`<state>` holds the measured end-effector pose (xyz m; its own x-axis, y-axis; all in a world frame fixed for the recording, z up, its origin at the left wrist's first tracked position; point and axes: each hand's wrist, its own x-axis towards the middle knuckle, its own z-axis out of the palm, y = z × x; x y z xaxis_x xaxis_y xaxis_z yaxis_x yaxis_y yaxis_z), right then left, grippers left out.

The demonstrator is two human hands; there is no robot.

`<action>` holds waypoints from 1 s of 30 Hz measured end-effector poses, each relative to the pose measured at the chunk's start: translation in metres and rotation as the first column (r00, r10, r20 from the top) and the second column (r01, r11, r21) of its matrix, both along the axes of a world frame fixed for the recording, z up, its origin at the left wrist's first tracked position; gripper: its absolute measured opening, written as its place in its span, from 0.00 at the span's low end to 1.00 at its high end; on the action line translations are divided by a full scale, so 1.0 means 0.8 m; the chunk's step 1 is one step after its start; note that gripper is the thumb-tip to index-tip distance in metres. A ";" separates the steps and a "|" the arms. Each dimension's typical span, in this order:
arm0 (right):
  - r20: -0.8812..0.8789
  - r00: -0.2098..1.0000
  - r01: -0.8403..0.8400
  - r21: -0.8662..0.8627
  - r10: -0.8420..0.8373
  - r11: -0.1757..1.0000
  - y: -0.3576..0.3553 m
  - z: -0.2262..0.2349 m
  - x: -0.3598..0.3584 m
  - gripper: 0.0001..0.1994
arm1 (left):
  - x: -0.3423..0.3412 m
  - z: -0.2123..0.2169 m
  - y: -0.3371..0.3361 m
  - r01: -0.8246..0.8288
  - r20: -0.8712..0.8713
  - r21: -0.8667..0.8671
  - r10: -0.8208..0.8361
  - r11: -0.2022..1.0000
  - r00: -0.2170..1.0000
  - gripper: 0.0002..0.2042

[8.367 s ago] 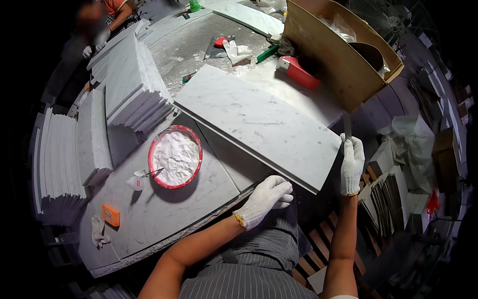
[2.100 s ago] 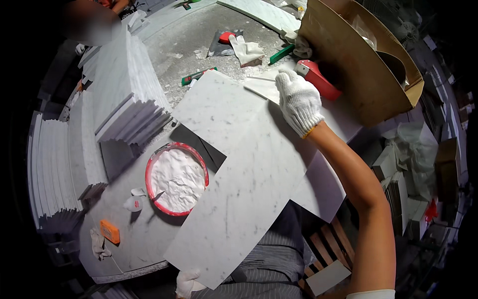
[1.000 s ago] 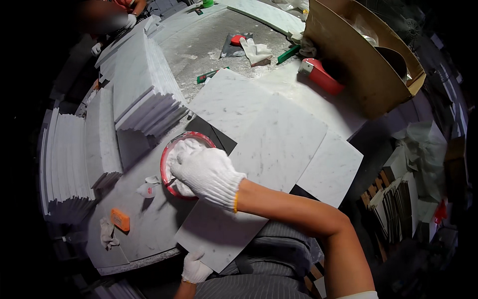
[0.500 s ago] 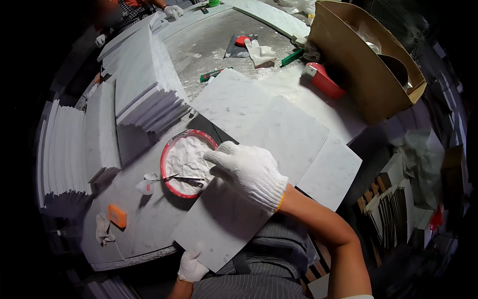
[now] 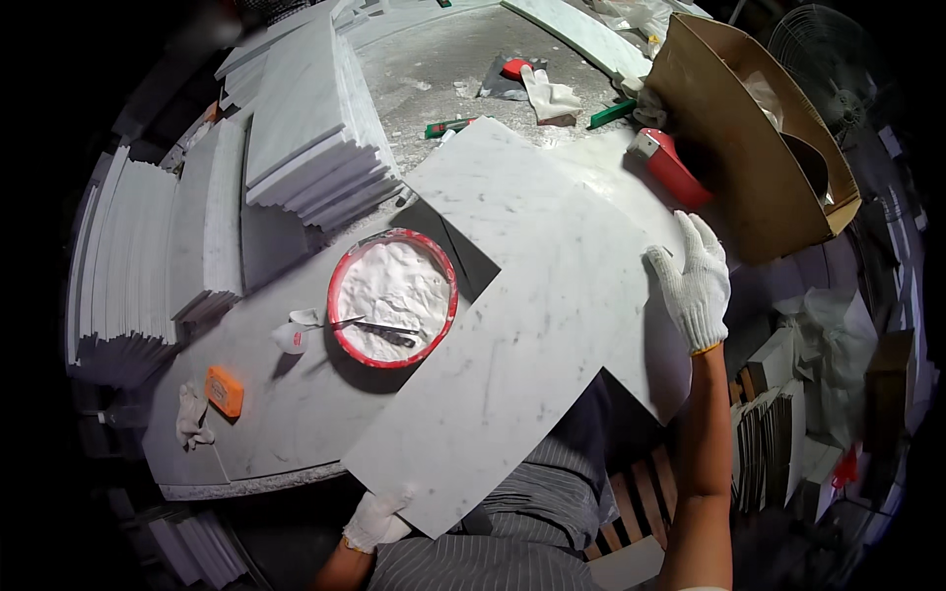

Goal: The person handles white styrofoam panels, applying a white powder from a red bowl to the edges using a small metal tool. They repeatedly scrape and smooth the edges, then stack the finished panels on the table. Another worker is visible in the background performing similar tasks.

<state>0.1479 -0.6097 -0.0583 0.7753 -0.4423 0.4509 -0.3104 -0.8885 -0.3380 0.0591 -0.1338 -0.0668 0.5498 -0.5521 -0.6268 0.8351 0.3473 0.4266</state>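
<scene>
A long grey-veined white marble tile (image 5: 493, 345) lies slantwise across other marble tiles, its near end jutting past the table edge toward my lap. My left hand (image 5: 376, 522), in a white knit glove, grips the tile's near left corner; some of its fingers are hidden. My right hand (image 5: 698, 281), gloved alike, is open with fingers stretched, above the right-hand side of the tiles, holding nothing. Left of the long tile stands a red-rimmed bucket (image 5: 342, 340) of white powder (image 5: 394, 286). A dark-handled tool (image 5: 379, 330) rests across the powder.
Stacks of white marble tiles (image 5: 305, 138) stand on the left. An orange block (image 5: 225, 392), a crumpled glove (image 5: 192, 419) and a small white bottle (image 5: 290, 338) lie nearby. Farther right are a red rounded object (image 5: 675, 172), a cardboard box (image 5: 749, 148) and a fan (image 5: 833, 79).
My right hand has moved right, from above the bucket's edge to the right side of the tiles, and its fingers have spread. My left hand keeps hold of the tile's corner.
</scene>
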 end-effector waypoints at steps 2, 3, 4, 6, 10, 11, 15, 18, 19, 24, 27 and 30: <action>-0.046 0.999 -0.004 0.104 0.009 0.995 -0.006 -0.007 -0.003 0.20 | 0.004 -0.002 -0.001 -0.011 -0.048 -0.034 0.009 0.999 0.999 0.32; -0.053 0.998 -0.020 0.193 0.030 0.981 -0.004 -0.010 -0.005 0.20 | 0.006 -0.001 -0.004 -0.014 -0.054 -0.024 0.013 1.000 0.998 0.33; -0.059 0.997 -0.037 0.280 0.056 0.959 0.000 -0.011 -0.005 0.20 | 0.008 0.001 -0.008 -0.020 -0.061 -0.013 0.020 1.000 0.998 0.33; -0.037 0.999 -0.021 0.272 0.032 0.962 0.005 -0.007 -0.004 0.18 | 0.010 -0.001 -0.012 -0.027 -0.062 0.004 0.027 1.000 0.998 0.34; -0.030 0.999 -0.026 0.358 0.039 0.933 -0.003 -0.005 -0.015 0.17 | 0.012 -0.011 -0.009 -0.028 -0.057 0.028 0.030 0.999 0.998 0.35; -0.030 0.999 -0.020 0.407 0.035 0.913 -0.002 -0.002 -0.021 0.17 | 0.011 -0.013 -0.007 -0.036 -0.057 0.034 0.037 0.999 0.998 0.35; 0.008 0.999 0.036 0.528 -0.048 0.848 0.007 0.023 -0.058 0.17 | 0.009 -0.027 0.006 0.020 -0.124 -0.007 -0.021 1.000 0.992 0.35; -0.007 0.987 0.135 0.564 -0.159 0.815 0.007 0.035 -0.090 0.17 | 0.020 -0.026 -0.002 0.085 -0.108 -0.016 -0.086 0.996 0.990 0.35; -0.010 0.982 0.161 0.562 -0.189 0.811 0.007 0.035 -0.100 0.16 | 0.024 -0.026 -0.005 0.099 -0.111 -0.016 -0.100 0.995 0.989 0.35; 0.017 0.976 0.172 0.559 -0.218 0.811 0.010 0.042 -0.119 0.14 | 0.028 -0.039 -0.002 0.050 -0.193 -0.003 -0.050 0.999 0.980 0.35; 0.029 0.966 0.193 0.584 -0.257 0.789 0.012 0.040 -0.117 0.12 | 0.028 -0.036 -0.009 0.007 -0.225 -0.036 -0.015 0.999 0.974 0.34; 0.047 0.961 0.205 0.536 -0.272 0.819 0.010 0.023 -0.117 0.11 | 0.022 -0.037 -0.008 -0.050 -0.199 -0.004 0.048 0.999 0.979 0.33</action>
